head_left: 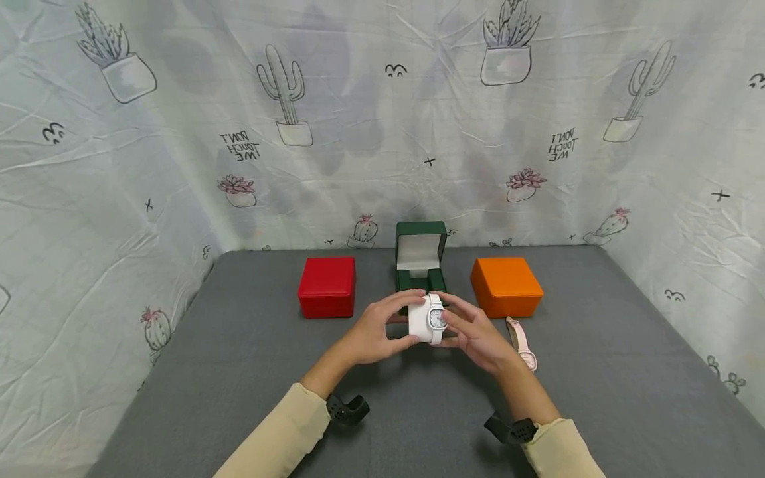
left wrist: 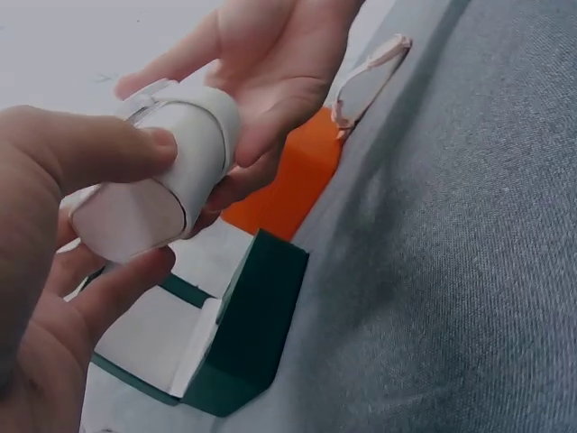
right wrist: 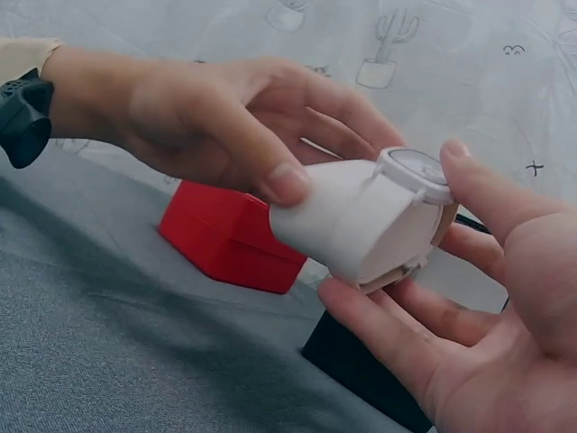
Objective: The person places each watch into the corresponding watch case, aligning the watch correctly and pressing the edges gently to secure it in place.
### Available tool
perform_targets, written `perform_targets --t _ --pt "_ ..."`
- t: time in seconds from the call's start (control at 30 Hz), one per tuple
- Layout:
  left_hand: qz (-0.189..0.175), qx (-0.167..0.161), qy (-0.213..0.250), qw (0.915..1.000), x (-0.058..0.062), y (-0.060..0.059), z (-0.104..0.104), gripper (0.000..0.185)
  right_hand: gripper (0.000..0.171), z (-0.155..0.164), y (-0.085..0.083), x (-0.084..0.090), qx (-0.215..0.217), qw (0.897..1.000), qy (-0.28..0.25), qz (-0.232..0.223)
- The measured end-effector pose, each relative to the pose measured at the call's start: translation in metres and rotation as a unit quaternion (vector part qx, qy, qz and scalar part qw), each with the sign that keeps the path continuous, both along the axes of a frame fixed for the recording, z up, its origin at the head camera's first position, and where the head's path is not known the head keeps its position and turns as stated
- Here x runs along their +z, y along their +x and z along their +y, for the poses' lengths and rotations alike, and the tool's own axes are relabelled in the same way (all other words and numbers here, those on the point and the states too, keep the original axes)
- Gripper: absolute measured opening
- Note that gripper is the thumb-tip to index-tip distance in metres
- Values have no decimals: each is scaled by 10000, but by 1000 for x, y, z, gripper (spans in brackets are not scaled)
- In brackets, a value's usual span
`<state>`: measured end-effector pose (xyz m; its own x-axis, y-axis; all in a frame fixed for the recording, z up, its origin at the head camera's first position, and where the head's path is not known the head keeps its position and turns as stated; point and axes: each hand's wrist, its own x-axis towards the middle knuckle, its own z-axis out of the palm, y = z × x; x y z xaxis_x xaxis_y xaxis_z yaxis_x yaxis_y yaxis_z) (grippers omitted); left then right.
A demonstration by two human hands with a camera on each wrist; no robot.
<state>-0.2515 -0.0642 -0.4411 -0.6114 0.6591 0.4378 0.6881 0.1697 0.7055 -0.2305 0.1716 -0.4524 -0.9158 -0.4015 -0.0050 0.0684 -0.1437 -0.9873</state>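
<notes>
Above the grey table, just before the open green box, the left hand pinches a white cushion — thumb and fingers curled round it. A white watch with a pale square dial wraps the cushion, and the right hand cups it from the other side, fingers curled against its case.

**Legible Markings**

Printed twice on the backdrop cloth, mirrored: "DON'T TOUCH ME", once at upper left, once at upper right. No readable lettering on boxes or watch dial.
</notes>
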Motion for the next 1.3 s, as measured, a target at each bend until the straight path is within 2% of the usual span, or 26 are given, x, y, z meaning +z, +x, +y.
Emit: perform_targets --t 0.17,0.43,0.57,0.7,0.83,1.17,1.3 --pt "291 156 -350 9988 6 4 2 66 57 -3 0 2 -146 9997 186 -26" --pt "184 15 -637 9978 8 5 3 77 57 -3 1 5 -44 9996 280 -9" --pt "33 -76 -444 9990 8 4 2 81 57 -3 1 5 -100 9997 227 -36" --pt "-124 21 96 9999 6 1 3 79 57 -4 0 7 -328 9995 35 -28" --pt "-251 90 514 9983 2 0 2 73 57 -2 0 8 -257 9997 -29 -27" --pt "7 -12 423 9991 -1 4 2 74 56 2 1 3 -79 10000 2 8" --pt "73 -170 234 9996 -3 6 4 75 52 0 2 -1 14 10000 89 31"
